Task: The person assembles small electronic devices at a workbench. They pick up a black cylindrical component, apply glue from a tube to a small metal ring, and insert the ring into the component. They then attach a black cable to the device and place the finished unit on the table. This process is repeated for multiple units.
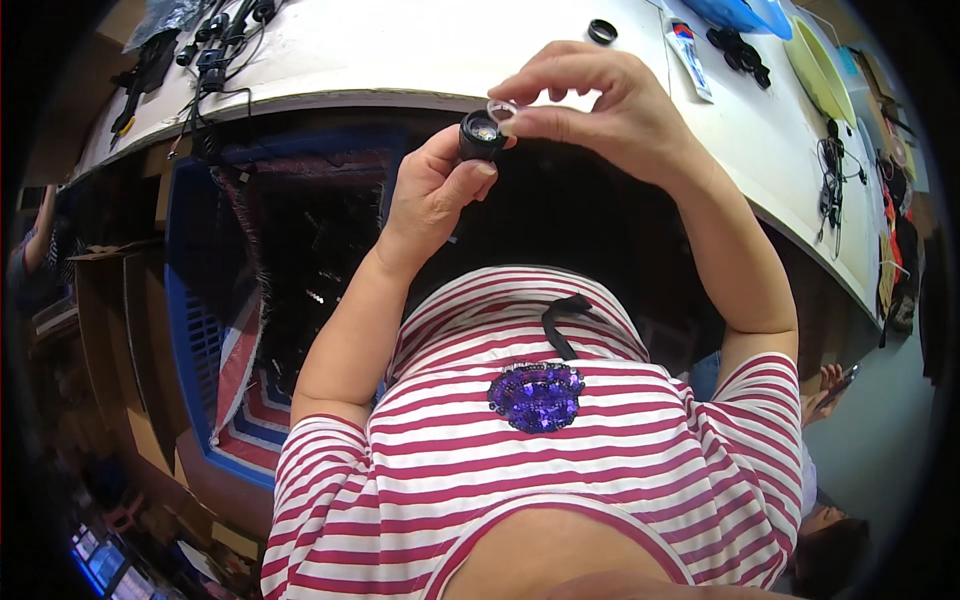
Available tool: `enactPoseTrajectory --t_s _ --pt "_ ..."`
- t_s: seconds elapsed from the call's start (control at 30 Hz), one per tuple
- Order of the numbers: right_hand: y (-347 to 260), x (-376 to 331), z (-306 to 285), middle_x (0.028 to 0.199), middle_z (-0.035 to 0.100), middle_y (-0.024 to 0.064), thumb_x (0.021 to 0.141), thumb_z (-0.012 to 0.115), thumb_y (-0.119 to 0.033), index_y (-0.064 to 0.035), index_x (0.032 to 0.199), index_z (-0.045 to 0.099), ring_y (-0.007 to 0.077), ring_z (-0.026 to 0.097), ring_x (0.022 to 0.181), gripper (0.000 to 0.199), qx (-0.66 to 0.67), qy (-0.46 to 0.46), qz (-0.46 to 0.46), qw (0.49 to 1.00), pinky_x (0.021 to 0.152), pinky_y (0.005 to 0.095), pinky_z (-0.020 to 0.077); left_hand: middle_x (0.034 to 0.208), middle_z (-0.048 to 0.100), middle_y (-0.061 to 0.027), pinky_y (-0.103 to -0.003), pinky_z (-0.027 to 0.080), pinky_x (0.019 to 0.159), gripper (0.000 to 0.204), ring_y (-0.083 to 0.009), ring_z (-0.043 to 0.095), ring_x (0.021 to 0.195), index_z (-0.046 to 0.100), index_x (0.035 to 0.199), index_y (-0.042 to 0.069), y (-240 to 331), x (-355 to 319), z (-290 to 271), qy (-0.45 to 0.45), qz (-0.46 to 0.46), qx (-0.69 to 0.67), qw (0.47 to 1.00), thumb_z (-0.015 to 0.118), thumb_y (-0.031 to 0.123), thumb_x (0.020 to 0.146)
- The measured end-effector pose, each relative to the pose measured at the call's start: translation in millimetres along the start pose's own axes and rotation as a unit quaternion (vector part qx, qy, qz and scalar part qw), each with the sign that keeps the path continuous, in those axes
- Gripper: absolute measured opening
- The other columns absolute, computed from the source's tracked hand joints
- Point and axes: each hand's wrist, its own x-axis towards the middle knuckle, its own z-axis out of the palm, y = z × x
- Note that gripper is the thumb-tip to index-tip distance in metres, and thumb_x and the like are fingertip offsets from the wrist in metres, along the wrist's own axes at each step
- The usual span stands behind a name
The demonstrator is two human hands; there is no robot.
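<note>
Closed firmly, the left hand [432, 195] has its grip around a short black lens barrel [479, 135], glass end up, held in the air just in front of the white worktop [400, 50] edge. Right hand [600, 105] pinches a small clear round disc [502, 108] between thumb and forefinger, touching the barrel's upper rim. Judged step: seating the disc on the barrel; the next move calls for square alignment and light pressure. Beyond the barrel, on the worktop, lie a black ring [602, 31] and black cables [215, 50].
</note>
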Motion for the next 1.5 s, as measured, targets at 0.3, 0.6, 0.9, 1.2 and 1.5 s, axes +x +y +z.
enactPoseTrajectory --t_s 0.3,0.6,0.9,1.2,1.5 --pt "-15.0 -27.6 -2.1 0.088 0.064 0.0053 0.078 0.066 -0.012 -0.0061 0.099 0.067 0.0123 0.059 0.077 0.022 0.054 -0.036 0.08 0.995 0.066 0.0219 0.0466 0.07 0.054 0.0025 -0.018 0.038 0.055 0.016 -0.0046 0.047 0.061 0.059 0.095 0.004 -3.0 -3.2 18.6 -0.012 -0.021 0.044 0.999 0.063 0.012 0.082" --pt "-5.9 -32.5 -27.8 0.096 0.064 0.0013 0.076 0.069 -0.024 -0.0098 0.114 0.06 0.0081 0.046 0.068 0.042 -0.005 0.025 0.132 0.991 0.062 0.0224 0.0406 0.068 0.051 0.0017 -0.018 0.031 0.054 0.03 -0.0047 0.042 0.06 0.057 0.107 -0.001 4.9 -4.4 30.8 0.02 -0.044 0.097 0.994 0.061 0.013 0.08" --pt "94.5 -1.8 -41.5 0.1 0.06 0.0179 0.081 0.059 -0.023 -0.0039 0.107 0.059 0.0295 0.055 0.098 0.033 -0.316 0.057 0.187 0.929 0.087 0.0349 0.0429 0.067 0.051 0.0014 -0.018 0.032 0.054 0.035 -0.0047 0.041 0.059 0.057 0.109 -0.002 3.9 -7.4 24.6 0.01 -0.031 0.06 0.998 0.063 0.018 0.081" --pt "65.4 9.6 -10.1 0.083 0.058 0.0103 0.077 0.065 -0.011 0.0005 0.101 0.058 0.0157 0.054 0.075 0.028 -0.001 0.128 0.159 0.979 0.068 0.0283 0.0451 0.066 0.051 0.0014 -0.018 0.029 0.052 0.041 -0.0047 0.039 0.058 0.057 0.109 -0.002 7.2 -6.7 15.2 0.032 -0.017 0.034 0.999 0.065 0.028 0.082" --pt "53.2 15.4 -10.2 0.087 0.061 0.0106 0.074 0.067 -0.013 -0.0024 0.099 0.062 0.0171 0.057 0.078 0.028 -0.043 0.147 0.122 0.981 0.071 0.0276 0.0462 0.064 0.048 0.0018 -0.018 0.028 0.052 0.041 -0.0051 0.037 0.057 0.055 0.11 -0.001 5.6 -6.0 7.9 0.038 -0.013 0.022 0.999 0.063 0.028 0.083"
